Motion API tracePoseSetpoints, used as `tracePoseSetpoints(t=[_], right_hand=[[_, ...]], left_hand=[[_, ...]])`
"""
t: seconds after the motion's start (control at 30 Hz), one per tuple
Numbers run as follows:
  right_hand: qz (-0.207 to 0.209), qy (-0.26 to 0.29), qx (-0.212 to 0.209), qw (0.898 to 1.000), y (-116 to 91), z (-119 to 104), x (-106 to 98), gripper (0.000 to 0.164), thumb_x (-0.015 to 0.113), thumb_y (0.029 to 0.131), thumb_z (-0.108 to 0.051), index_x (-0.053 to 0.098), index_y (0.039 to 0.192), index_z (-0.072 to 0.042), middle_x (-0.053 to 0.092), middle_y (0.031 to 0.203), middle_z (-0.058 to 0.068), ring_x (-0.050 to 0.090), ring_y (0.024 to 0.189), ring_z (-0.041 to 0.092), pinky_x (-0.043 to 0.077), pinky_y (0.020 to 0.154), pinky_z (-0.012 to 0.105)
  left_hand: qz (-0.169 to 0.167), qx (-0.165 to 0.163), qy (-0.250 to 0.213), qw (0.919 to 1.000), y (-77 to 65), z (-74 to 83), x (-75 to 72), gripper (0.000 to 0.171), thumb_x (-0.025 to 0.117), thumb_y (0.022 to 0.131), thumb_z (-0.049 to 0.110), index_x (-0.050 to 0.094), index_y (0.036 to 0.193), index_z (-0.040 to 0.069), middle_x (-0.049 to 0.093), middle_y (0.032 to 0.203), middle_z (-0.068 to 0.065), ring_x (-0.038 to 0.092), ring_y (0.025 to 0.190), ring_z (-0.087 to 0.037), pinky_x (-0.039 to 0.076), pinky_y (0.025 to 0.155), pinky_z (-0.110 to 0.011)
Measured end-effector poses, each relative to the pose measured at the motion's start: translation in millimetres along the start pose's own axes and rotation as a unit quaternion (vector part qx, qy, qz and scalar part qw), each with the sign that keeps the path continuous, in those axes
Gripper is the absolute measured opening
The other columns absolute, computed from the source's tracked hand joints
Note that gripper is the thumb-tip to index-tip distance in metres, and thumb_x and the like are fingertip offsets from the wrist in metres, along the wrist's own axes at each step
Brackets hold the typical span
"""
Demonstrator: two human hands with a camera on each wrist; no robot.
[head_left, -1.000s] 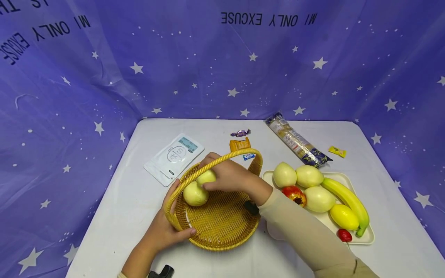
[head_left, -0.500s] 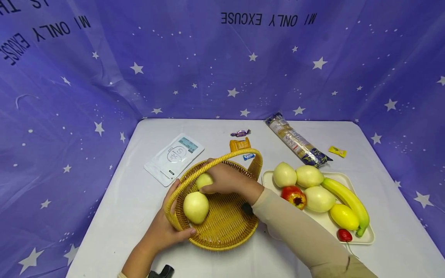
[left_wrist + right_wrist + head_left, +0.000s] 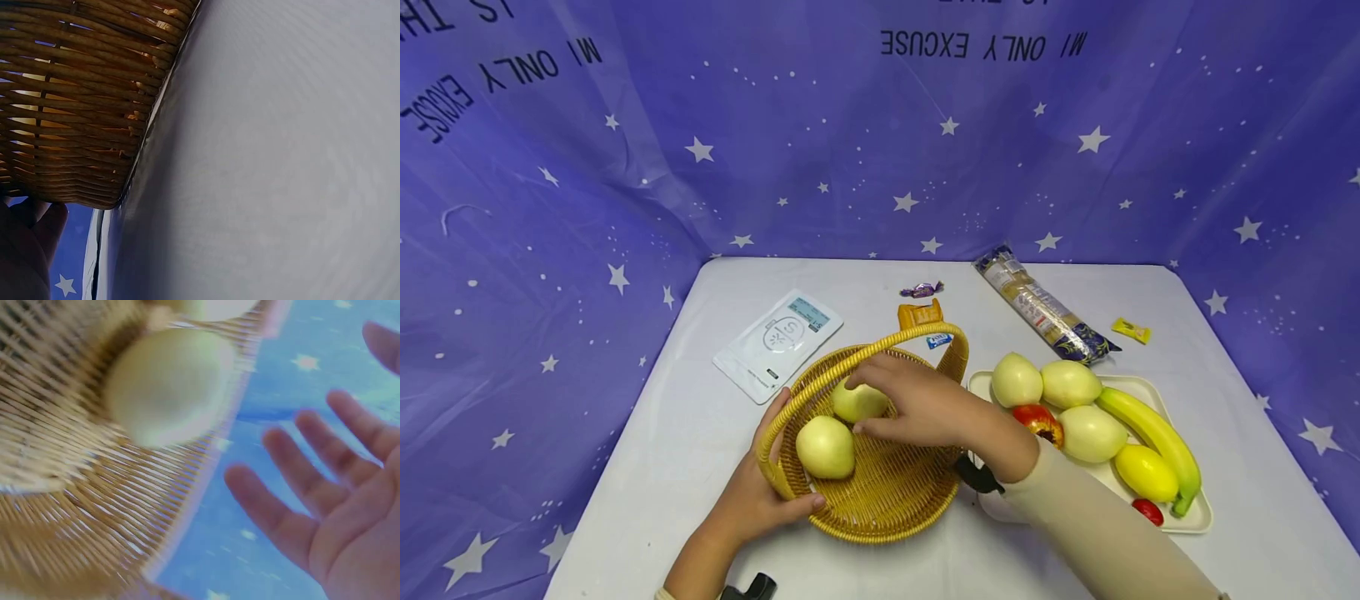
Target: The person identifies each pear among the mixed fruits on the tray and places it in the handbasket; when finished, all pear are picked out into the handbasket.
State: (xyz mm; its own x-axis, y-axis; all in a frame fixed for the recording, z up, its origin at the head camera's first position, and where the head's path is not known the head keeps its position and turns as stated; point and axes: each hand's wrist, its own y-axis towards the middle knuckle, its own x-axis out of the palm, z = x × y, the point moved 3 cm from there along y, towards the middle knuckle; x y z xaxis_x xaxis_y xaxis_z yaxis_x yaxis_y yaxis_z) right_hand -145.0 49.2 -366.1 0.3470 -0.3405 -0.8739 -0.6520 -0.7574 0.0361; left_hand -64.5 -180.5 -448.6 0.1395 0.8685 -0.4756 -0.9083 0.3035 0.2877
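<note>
A yellow wicker basket (image 3: 880,500) with a tall arched handle stands on the white table. My left hand (image 3: 760,492) grips its left side, thumb over the rim and fingers along the outer wall; the left wrist view shows fingertips at the weave (image 3: 81,156). Two pale yellow-green round fruits lie inside: a front fruit (image 3: 825,447) and a back fruit (image 3: 852,403). Over the back one my right hand (image 3: 925,404) reaches under the handle, fingers spread. In the right wrist view that hand (image 3: 337,494) appears with separated fingers and nothing in it, apart from a pale fruit (image 3: 175,387).
Right of the basket, a cream tray (image 3: 1108,475) bears several pale fruits, a red fruit (image 3: 1037,421), a banana (image 3: 1157,437), a lemon (image 3: 1146,472) and a small red fruit (image 3: 1148,512). Behind lie a white pouch (image 3: 778,346), a long packet (image 3: 1041,308) and small wrapped sweets (image 3: 921,290).
My right hand has let go of the back fruit and drawn slightly right, fingers opening. The front fruit has shifted and settled in the basket. My left hand keeps its grip.
</note>
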Motion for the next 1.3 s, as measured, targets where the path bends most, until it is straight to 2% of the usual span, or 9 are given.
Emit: tracePoseSetpoints(t=[0.13,0.23,0.4,0.5,0.57,0.63,0.83,0.97,1.3], right_hand=[[0.021,0.043,-0.051,0.998,-47.0,-7.3,-24.7,0.046,0.063,0.09,-0.046,0.055,0.131,-0.025,0.054,0.124,-0.013,0.05,0.113,0.003,0.045,0.096,0.028],[0.056,0.072,-0.044,0.995,-84.6,3.1,-40.7,0.045,0.065,0.091,-0.041,0.053,0.132,-0.028,0.055,0.126,-0.013,0.053,0.111,0.006,0.049,0.09,0.028],[0.144,0.099,0.032,0.984,-140.9,51.2,-57.6,0.044,0.074,0.087,-0.02,0.057,0.127,-0.026,0.057,0.124,-0.01,0.054,0.109,0.009,0.051,0.084,0.022],[0.197,0.095,0.092,0.971,-160.3,89.0,-60.3,0.049,0.076,0.083,-0.012,0.058,0.127,-0.024,0.055,0.127,-0.007,0.051,0.115,0.009,0.046,0.091,0.018],[0.218,0.089,0.129,0.963,-165.3,113.7,-58.3,0.052,0.076,0.083,-0.012,0.056,0.13,-0.022,0.052,0.131,-0.003,0.048,0.117,0.011,0.044,0.092,0.02],[0.219,0.092,0.167,0.957,-167.1,136.5,-53.2,0.056,0.076,0.084,-0.015,0.053,0.135,-0.02,0.047,0.137,0.002,0.045,0.12,0.018,0.043,0.096,0.031],[0.165,0.08,0.229,0.956,-169.6,172.3,-36.1,0.067,0.075,0.084,-0.036,0.047,0.141,-0.015,0.037,0.145,0.015,0.037,0.129,0.043,0.032,0.098,0.069],[0.149,0.053,0.253,0.954,-171.5,177.1,-33.2,0.067,0.074,0.084,-0.042,0.049,0.139,-0.013,0.037,0.144,0.016,0.038,0.127,0.047,0.031,0.096,0.071],[0.135,0.046,0.262,0.954,-182.0,191.3,-25.7,0.059,0.073,0.087,-0.028,0.05,0.136,-0.007,0.037,0.142,0.019,0.04,0.124,0.045,0.032,0.098,0.067]], left_hand=[[0.002,0.007,-0.004,1.0,0.1,-0.7,-0.2,0.135,0.092,0.055,0.018,0.003,0.156,0.015,0.024,0.158,-0.004,0.035,0.138,-0.027,0.022,0.112,-0.018],[0.004,0.009,-0.003,0.9999,-0.2,-0.9,-0.8,0.135,0.092,0.055,0.019,0.003,0.156,0.014,0.024,0.158,-0.004,0.034,0.139,-0.023,0.02,0.112,-0.017],[0.003,0.007,-0.001,1.0,0.0,0.0,-1.3,0.135,0.092,0.055,0.02,0.003,0.156,0.013,0.023,0.158,-0.005,0.033,0.14,-0.022,0.02,0.112,-0.017],[0.006,0.003,-0.001,1.0,0.8,0.6,-2.0,0.135,0.092,0.054,0.019,0.004,0.156,0.013,0.022,0.159,-0.004,0.032,0.14,-0.022,0.02,0.112,-0.017],[0.008,0.001,-0.002,1.0,1.0,0.8,-2.7,0.135,0.092,0.054,0.019,0.004,0.156,0.013,0.023,0.159,-0.003,0.032,0.14,-0.022,0.02,0.112,-0.016],[0.009,-0.001,-0.001,1.0,0.6,0.8,-2.8,0.135,0.092,0.054,0.019,0.004,0.156,0.014,0.022,0.159,-0.003,0.031,0.14,-0.022,0.019,0.112,-0.016],[0.004,-0.007,0.0,1.0,-0.7,1.1,-0.4,0.135,0.092,0.055,0.02,0.004,0.156,0.014,0.021,0.159,-0.003,0.032,0.14,-0.022,0.02,0.111,-0.017],[0.005,-0.006,-0.003,1.0,-0.5,0.9,0.3,0.135,0.092,0.055,0.021,0.004,0.156,0.014,0.022,0.159,-0.002,0.033,0.139,-0.022,0.021,0.111,-0.017],[0.007,-0.008,0.0,0.9999,-0.5,0.4,-0.6,0.134,0.092,0.055,0.022,0.005,0.156,0.015,0.023,0.159,-0.001,0.034,0.139,-0.021,0.021,0.111,-0.016]])
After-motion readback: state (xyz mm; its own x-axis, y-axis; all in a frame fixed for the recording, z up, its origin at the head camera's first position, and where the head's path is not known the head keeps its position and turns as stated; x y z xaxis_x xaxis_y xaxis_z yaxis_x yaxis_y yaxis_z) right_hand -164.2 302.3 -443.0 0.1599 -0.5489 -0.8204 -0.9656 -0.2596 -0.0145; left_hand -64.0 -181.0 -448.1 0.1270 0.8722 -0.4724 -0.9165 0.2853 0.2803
